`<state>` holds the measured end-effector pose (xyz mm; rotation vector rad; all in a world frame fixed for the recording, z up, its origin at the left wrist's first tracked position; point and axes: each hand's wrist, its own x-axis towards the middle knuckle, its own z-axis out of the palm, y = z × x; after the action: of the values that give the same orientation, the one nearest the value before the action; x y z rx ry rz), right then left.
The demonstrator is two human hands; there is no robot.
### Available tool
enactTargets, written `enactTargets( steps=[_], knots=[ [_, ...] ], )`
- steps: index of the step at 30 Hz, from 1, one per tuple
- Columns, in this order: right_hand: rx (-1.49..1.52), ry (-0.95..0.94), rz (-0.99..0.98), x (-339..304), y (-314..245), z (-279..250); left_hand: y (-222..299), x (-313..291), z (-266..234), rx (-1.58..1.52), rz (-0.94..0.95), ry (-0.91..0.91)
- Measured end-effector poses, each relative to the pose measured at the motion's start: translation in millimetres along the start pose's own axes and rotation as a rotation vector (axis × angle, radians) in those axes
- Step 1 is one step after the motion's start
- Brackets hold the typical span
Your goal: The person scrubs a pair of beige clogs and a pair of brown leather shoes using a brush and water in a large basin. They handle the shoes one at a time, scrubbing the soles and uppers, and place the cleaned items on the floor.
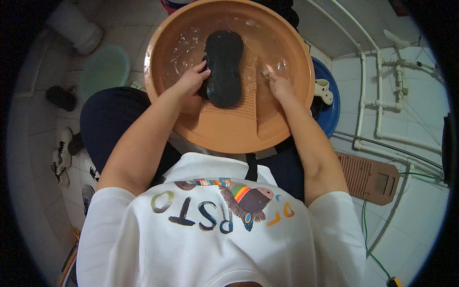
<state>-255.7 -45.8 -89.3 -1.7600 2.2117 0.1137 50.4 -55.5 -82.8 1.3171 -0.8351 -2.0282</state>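
Note:
A wide orange basin with water in it stands in front of me, and a ribbed washboard surface is formed into its near side. Over the ribs, a black shoe is held with its sole turned up. My left hand grips the shoe by its left edge, some fingers hidden beneath it. To the right, apart from the shoe, my right hand dips into the water; splashes and blur hide its fingertips, so whether it holds anything is unclear.
A blue basin holding a cream clog stands right of the orange one. Further right are a brown washboard and white wall pipes. At left lie a pale green basin, a dark shoe and white-and-black sneakers.

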Motion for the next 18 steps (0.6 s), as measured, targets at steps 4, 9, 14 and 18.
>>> enactTargets(
  steps=[4, 9, 14, 18],
  knots=[
    [0.369, 0.081, -0.158, -21.3, -10.1, -5.5, 5.3, -9.1, 10.5, 0.055, 0.013, 0.095],
    [0.340, -0.012, -0.321, -106.7, -96.8, -49.1, -37.7, 36.2, -8.8, 0.322, 0.326, 0.175],
    [0.325, 0.087, -0.104, -36.3, -73.0, -27.2, 21.6, -24.4, 35.1, 0.449, 0.337, 0.288],
    [0.292, 0.120, -0.074, -15.6, -20.1, -9.1, 69.4, -72.9, 40.3, 0.904, 0.439, 0.277]
  ],
)
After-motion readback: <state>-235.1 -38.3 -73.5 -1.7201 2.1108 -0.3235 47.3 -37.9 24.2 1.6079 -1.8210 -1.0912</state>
